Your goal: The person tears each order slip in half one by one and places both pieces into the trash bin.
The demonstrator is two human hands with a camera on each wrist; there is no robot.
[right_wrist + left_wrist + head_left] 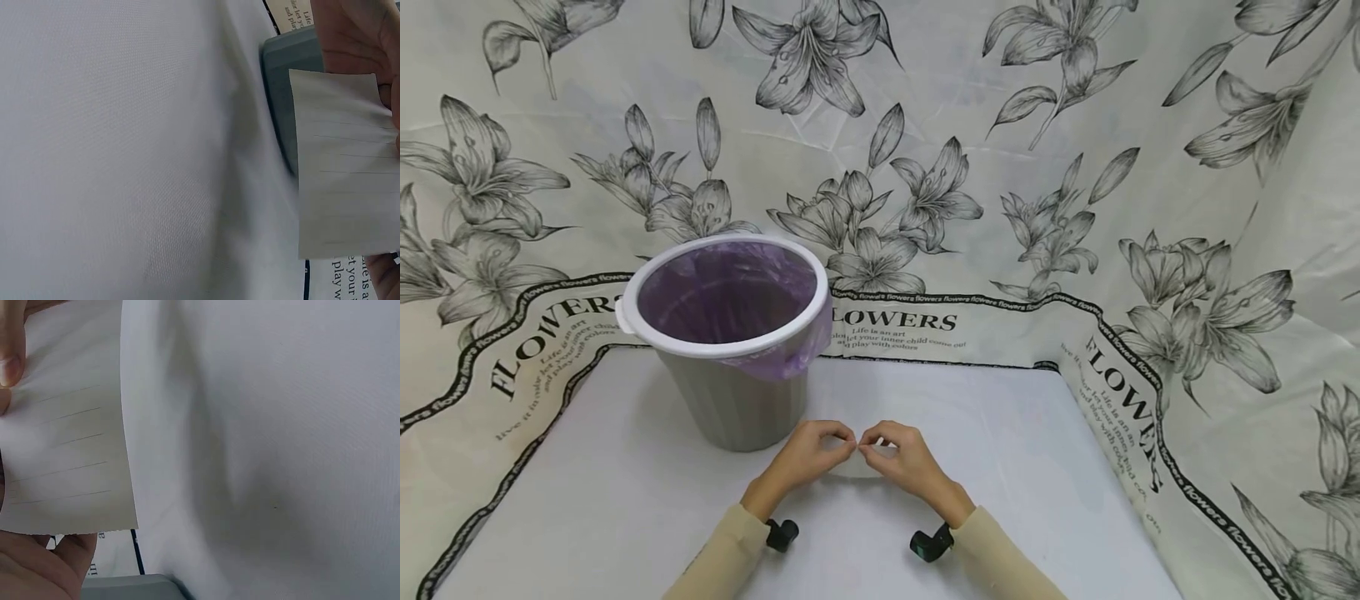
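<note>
A small sheet of white ruled paper [856, 470] is held between both hands, low over the white tabletop. My left hand [815, 452] pinches it between thumb and fingers near the middle. My right hand [904, 454] pinches it right beside, the fingertips of both hands almost touching. In the left wrist view the paper [69, 444] shows several thin printed lines and a finely jagged short edge. The right wrist view shows the same lined paper [344, 181], slightly bent near the pinching fingers. Part of each hand is hidden behind the sheet.
A grey bin [737, 400] with a white rim and a purple bag liner stands on the table [1000, 450], just beyond and left of the hands. Flower-printed cloth [925, 233] hangs behind and at both sides.
</note>
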